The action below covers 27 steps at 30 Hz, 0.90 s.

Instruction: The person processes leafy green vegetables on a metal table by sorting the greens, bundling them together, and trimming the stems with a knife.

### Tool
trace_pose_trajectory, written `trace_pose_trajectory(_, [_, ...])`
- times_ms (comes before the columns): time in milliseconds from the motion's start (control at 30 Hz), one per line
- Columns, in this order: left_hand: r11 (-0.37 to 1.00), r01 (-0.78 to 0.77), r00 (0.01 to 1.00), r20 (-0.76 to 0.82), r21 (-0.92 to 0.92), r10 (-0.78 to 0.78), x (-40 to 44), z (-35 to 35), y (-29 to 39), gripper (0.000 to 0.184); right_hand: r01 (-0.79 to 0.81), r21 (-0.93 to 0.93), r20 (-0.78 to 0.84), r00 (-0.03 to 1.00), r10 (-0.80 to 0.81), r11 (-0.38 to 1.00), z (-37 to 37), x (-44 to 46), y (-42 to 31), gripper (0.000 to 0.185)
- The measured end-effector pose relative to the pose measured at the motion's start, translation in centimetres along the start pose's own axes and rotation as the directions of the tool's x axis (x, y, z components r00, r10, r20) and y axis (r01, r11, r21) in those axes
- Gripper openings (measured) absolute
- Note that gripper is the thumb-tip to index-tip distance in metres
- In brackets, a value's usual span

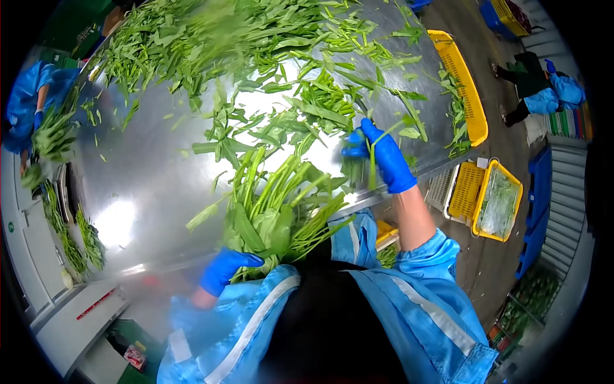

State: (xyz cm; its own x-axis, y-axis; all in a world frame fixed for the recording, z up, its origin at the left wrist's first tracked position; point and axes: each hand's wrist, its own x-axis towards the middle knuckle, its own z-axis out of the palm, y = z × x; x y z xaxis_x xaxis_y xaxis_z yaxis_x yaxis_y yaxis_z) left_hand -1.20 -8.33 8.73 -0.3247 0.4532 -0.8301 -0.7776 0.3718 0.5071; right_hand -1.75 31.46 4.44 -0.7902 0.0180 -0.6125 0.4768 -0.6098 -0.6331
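Observation:
My left hand (229, 270), in a blue glove, is closed around the base of a bunch of water spinach (272, 221) in front of my body. Its pale green stems and broad leaves fan out over the table edge. My right hand (387, 160), also gloved in blue, is further out on the right, above the metal table (160, 147). A thin water spinach stalk (373, 165) runs between its curled fingers and hangs down. Loose cut greens (326, 96) lie just beyond that hand.
A large heap of greens (211, 38) covers the far side of the table. A yellow basket (462, 83) stands at the right edge, with more yellow crates (495, 201) on the floor. Co-workers in blue sleeves (553, 93) are at right and far left.

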Motion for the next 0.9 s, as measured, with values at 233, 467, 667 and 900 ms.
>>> trace_pose_trajectory(233, [0.999,0.045,0.998,0.042,-0.011,-0.044,0.7,0.2,0.4,0.065,0.703,-0.709,0.647,0.675,-0.354,0.044,9.7,-5.8,-3.9,0.086])
trace_pose_trajectory(467, [0.989,-0.055,0.994,0.084,-0.135,0.067,0.1,0.7,1.0,0.077,0.536,-0.282,0.565,0.763,-0.313,0.796,7.2,-2.3,1.9,0.023])
trace_pose_trajectory(667, [0.99,-0.008,0.996,0.092,-0.142,0.021,0.1,0.7,0.4,0.078,0.203,-0.023,0.232,0.953,-0.193,0.979,2.4,-0.9,-3.3,0.041])
trace_pose_trajectory(900, [0.994,-0.008,0.995,0.095,-0.106,0.018,-0.5,1.5,1.8,0.078,0.277,-0.96,0.269,0.879,-0.394,-0.037,5.6,-4.8,-4.8,0.051])
